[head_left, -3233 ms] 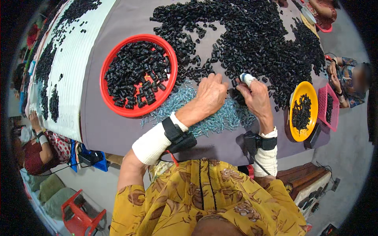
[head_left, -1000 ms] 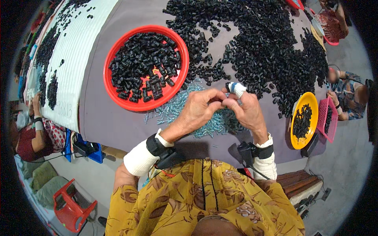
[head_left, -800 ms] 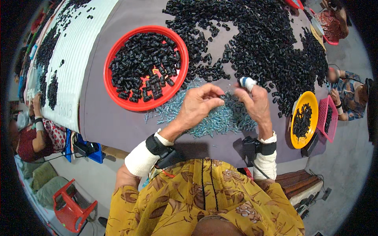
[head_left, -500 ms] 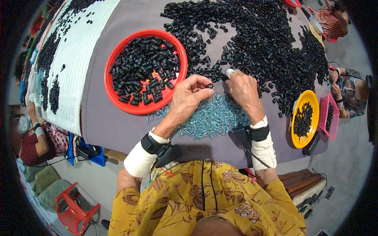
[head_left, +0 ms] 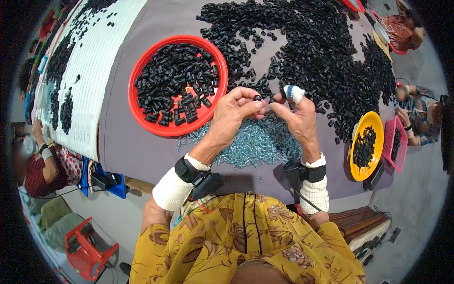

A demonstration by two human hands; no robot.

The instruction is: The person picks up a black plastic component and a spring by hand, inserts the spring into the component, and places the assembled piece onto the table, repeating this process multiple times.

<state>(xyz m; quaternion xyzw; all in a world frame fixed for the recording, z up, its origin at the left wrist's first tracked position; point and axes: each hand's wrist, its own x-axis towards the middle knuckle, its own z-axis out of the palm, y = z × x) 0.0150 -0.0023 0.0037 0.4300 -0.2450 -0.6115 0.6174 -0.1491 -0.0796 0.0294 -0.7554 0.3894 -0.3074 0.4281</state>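
Between the thumb and fingers of my left hand [head_left: 230,113] is a small black plastic part [head_left: 257,98], its round end showing. My right hand [head_left: 299,118] is just to the right, thumb toward the left hand and fingers bent; whatever lies between them is too small to make out. A white and blue cover [head_left: 294,93] wraps one of its fingers. Beneath both hands lies a heap of small metal springs [head_left: 250,146]. To the left, a red round tray [head_left: 132,102] holds many black plastic parts [head_left: 175,78].
A large spread of loose black parts [head_left: 312,52] covers the far side of the grey table [head_left: 142,156]. At right stand a yellow plate [head_left: 355,163] and a pink basket [head_left: 400,158]. Other people sit at both sides. A red plastic stool [head_left: 90,246] is at lower left.
My right hand has turned from the black parts toward my left hand, its thumb now showing. My left hand has shifted slightly right, still holding the black part.
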